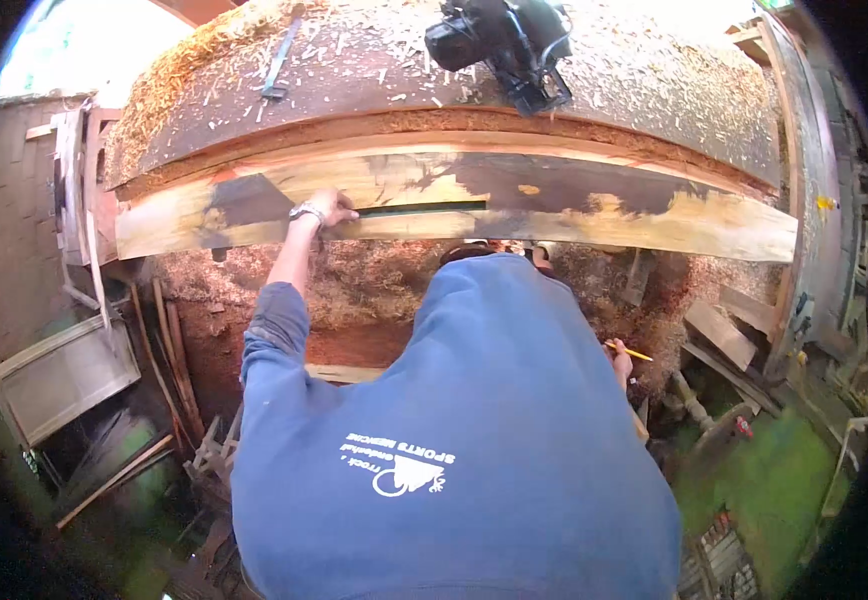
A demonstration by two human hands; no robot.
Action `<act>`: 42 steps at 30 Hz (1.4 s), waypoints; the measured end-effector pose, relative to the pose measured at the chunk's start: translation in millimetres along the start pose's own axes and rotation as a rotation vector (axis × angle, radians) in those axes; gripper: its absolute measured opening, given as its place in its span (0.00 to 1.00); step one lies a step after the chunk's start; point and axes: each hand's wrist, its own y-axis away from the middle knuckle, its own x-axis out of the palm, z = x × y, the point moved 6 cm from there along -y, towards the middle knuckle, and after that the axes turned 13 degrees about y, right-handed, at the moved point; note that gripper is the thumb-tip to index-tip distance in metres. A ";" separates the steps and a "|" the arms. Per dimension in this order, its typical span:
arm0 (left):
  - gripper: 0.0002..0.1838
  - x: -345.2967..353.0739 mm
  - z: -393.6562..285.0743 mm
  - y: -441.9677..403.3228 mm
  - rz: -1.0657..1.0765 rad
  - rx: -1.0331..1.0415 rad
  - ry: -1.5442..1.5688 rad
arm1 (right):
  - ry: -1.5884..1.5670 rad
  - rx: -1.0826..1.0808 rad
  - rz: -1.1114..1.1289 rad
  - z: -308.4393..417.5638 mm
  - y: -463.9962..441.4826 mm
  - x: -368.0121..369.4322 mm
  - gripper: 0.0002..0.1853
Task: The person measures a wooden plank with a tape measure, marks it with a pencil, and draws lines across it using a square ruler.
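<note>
My left hand, with a watch on its wrist, is on the long wooden plank. Its fingers close on the near end of a thin, dark, straight strip lying along the plank; the strip's exact kind is unclear. Dark patches cover parts of the pale plank. Low at my right side, beside my blue sweatshirt, my right hand holds a yellow pencil, its point turned away from me. Part of that hand is hidden by the sweatshirt.
Behind the plank, a shavings-covered bench bears a black power tool and a narrow metal tool. Wood shavings lie below the plank. A framed panel leans at left; offcuts lie at right.
</note>
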 end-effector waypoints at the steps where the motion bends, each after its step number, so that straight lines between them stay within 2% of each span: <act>1: 0.21 -1.2 -2.3 2.6 -0.009 0.004 0.005 | -0.008 0.011 0.004 -1.9 -3.1 -2.2 0.12; 4: 0.24 4.9 15.4 -7.5 0.025 0.022 0.234 | 0.009 -0.039 0.044 4.6 1.7 0.3 0.13; 7: 0.20 -10.7 -32.2 13.9 0.129 0.100 0.377 | 0.037 -0.074 0.030 16.2 6.5 0.7 0.13; 10: 0.18 -9.5 -5.7 -18.6 0.101 0.174 0.610 | 0.017 -0.084 0.001 29.4 19.9 4.5 0.13; 11: 0.18 -19.4 -16.3 -16.7 0.056 0.150 0.626 | -0.005 -0.089 -0.002 30.6 22.5 4.0 0.13; 14: 0.15 -35.7 -6.7 -52.8 0.011 0.247 0.686 | 0.023 -0.080 -0.008 32.4 33.4 -0.6 0.13; 15: 0.13 -52.7 -24.2 -48.7 -0.030 0.250 0.638 | 0.118 -0.117 -0.028 36.4 40.2 -0.6 0.13; 16: 0.12 -60.5 -26.9 -57.6 -0.008 0.219 0.730 | 0.106 -0.098 -0.042 32.9 39.2 -5.2 0.13; 18: 0.12 -88.2 -41.1 -71.0 -0.121 0.140 0.648 | 0.087 -0.062 -0.070 24.6 39.4 -14.8 0.13; 19: 0.12 -105.6 -58.1 -75.0 -0.227 0.268 0.599 | 0.087 -0.069 -0.086 20.8 40.0 -19.0 0.12; 20: 0.14 -115.9 -69.9 -73.5 -0.160 0.070 0.773 | 0.094 -0.062 -0.088 15.1 40.8 -23.0 0.12; 22: 0.20 -143.8 -71.2 -116.4 -0.416 0.381 0.588 | 0.109 -0.050 -0.092 5.9 35.1 -35.3 0.12; 25: 0.25 -176.5 -100.3 -138.2 -0.816 0.373 0.195 | 0.136 -0.075 -0.046 9.5 49.5 -35.8 0.12; 28: 0.25 -191.7 -115.2 -141.4 -1.084 0.504 0.355 | 0.130 -0.064 -0.079 5.9 67.2 -41.7 0.12; 29: 0.22 -198.7 -89.3 -165.3 -1.136 0.569 0.463 | 0.113 -0.065 -0.088 5.8 77.0 -44.3 0.12; 30: 0.22 -207.5 -89.1 -145.3 -1.285 0.570 0.163 | 0.092 -0.064 -0.099 10.2 93.8 -36.4 0.12; 31: 0.23 -217.9 -43.4 -163.2 -1.321 0.562 0.403 | 0.065 -0.069 -0.091 -0.7 92.0 -39.7 0.12; 32: 0.25 -228.2 -6.8 -165.2 -1.469 0.445 0.329 | 0.034 -0.072 -0.091 -15.5 91.1 -48.0 0.11; 34: 0.31 -241.2 72.6 -154.7 -1.674 -0.083 0.272 | 0.037 -0.028 -0.127 -45.0 111.0 -67.5 0.11; 35: 0.33 -240.9 117.8 -153.9 -1.660 -0.383 0.314 | 0.073 0.026 -0.152 -50.4 120.0 -69.4 0.11; 37: 0.39 -243.3 168.3 -155.8 -1.483 -0.717 0.451 | 0.084 0.082 -0.191 -60.0 136.5 -74.4 0.11; 38: 0.46 -246.7 177.0 -158.1 -1.297 -0.565 0.528 | 0.067 0.085 -0.198 -71.2 135.8 -78.7 0.11; 40: 0.42 -265.0 191.8 -171.3 -1.186 -0.568 0.345 | 0.090 0.102 -0.049 -73.1 131.4 -88.6 0.10; 42: 0.37 -254.8 158.2 -161.1 -0.990 -0.593 0.610 | 0.226 0.166 -0.204 -45.3 144.1 -86.4 0.09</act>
